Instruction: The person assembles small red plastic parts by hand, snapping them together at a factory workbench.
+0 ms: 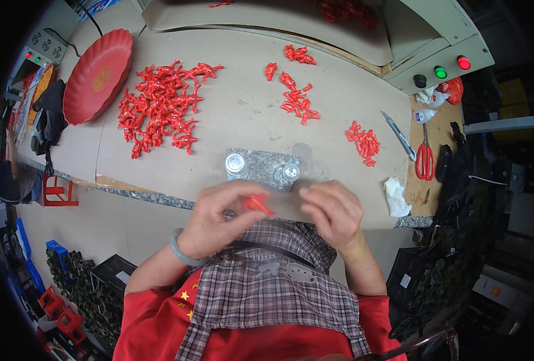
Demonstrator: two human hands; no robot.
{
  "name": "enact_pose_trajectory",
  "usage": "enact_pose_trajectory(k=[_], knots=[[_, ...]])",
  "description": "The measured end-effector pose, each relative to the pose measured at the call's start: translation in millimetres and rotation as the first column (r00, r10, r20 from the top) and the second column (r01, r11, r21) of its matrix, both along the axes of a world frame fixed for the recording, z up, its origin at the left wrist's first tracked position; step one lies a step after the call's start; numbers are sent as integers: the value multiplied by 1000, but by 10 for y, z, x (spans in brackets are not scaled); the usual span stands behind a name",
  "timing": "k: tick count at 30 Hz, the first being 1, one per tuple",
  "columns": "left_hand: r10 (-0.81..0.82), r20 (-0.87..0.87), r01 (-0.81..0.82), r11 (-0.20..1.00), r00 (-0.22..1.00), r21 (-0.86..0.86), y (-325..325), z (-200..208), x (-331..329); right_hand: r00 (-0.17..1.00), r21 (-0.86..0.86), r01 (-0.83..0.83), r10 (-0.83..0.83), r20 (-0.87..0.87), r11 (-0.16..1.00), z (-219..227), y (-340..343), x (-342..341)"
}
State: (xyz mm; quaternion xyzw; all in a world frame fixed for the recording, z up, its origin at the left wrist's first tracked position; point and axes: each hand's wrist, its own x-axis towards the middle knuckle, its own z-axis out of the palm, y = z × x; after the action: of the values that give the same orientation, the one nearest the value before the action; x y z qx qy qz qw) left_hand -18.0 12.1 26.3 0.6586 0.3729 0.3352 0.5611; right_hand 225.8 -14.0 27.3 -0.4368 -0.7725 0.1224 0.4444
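My left hand, with a pale bangle at its wrist, pinches a small red plastic figure piece over the table's near edge; motion blurs its outline. To the right, my right hand is closed, thumb and fingertips pressed together; whatever is between them is too small or blurred to name. Just beyond both hands lies a speckled grey stone slab. On it stand a round clear jar at the left and a smaller clear jar at the right.
A large pile of red figures lies at left beside a red scalloped tray. Smaller red parts lie in a middle group and a right group. A utility knife, red-handled scissors and white cloth are at right.
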Motion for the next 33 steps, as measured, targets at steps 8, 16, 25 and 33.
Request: enact_pose_trajectory(k=[8,16,25,33], knots=[[205,79,-198,976,975,-94,484,112,-385,941,-200,330,-306,143,923,-214,433,318],[346,-196,-314,933,918,175,833,194,-580,903,-73,347,-312,296,935,-194,795,202],[549,-342,-247,736,763,631,1214,329,-868,934,-2,232,-222,279,973,-178,878,248],[524,-393,-356,832,756,425,1472,449,-827,928,13,214,-208,310,977,-174,833,282]])
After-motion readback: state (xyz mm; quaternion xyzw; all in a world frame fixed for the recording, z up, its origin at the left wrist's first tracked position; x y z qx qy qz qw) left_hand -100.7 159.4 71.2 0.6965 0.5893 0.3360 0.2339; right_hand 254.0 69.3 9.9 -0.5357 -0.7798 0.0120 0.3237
